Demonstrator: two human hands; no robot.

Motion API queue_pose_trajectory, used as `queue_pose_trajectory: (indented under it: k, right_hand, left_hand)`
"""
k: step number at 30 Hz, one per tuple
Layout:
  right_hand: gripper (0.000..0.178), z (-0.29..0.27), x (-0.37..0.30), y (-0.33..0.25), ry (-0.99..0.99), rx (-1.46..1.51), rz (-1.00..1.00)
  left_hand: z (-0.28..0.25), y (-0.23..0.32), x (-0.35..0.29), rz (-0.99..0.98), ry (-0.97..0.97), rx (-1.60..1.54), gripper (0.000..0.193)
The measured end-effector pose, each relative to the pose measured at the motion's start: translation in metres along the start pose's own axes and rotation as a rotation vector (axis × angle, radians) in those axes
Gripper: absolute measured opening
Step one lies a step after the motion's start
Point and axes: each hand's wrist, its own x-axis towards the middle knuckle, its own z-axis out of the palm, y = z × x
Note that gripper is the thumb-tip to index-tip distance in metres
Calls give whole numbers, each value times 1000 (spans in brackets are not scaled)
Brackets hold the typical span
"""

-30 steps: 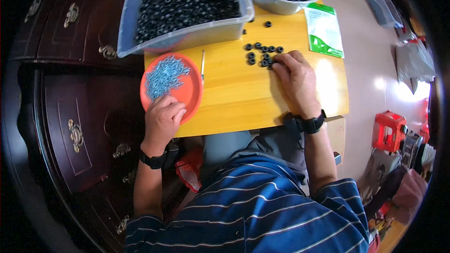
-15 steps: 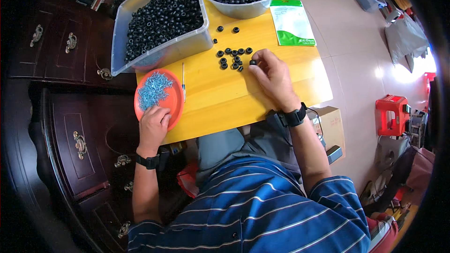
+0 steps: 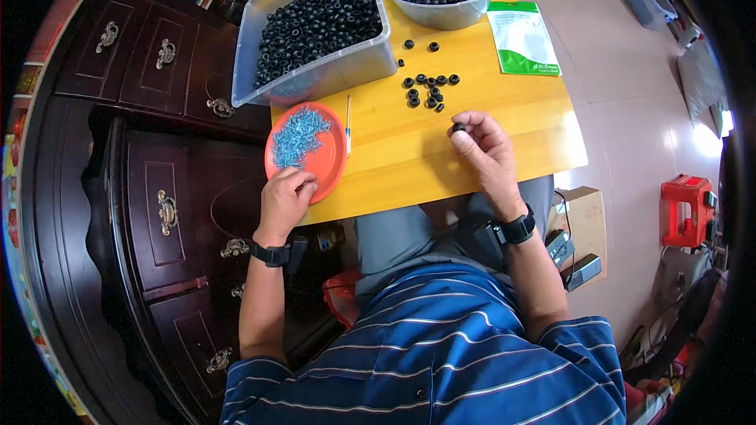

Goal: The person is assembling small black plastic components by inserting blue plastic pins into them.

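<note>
Pinching black ring [image 3: 458, 127], bare tabletop [image 3: 402, 153] leftward

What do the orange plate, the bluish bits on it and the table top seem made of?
Orange plate: probably plastic, smooth, with even colour and soft sheen. Bluish bits: likely metal, shiny, judging by their bright glints. Table top: wood or a wood-look laminate, glossy, given faint streaks and reflected light.
</note>
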Motion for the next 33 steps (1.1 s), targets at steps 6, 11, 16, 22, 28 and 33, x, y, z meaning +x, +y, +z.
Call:
queue_pose_trajectory:
  k: [6,11,16,22,28,33]
  right_hand:
    - [25,9,-15,1,-148,60,68]
    - [24,8,-21,9,-307,253,120]
    - [22,2,-18,8,-329,231,143]
    - [22,2,-17,8,-324,215,134]
    - [21,4,-19,14,-329,133,136]
    - [21,8,-22,14,-305,73,145]
  left_hand:
    - [2,9,10,50,-4,68,9]
    - [8,10,19,141,36,64,6]
    - [9,9,28,190,27,71,3]
    - [3,16,31,174,14,95,8]
    - [-14,89,32,287,172,-239,11]
    - [4,139,35,350,131,-382,13]
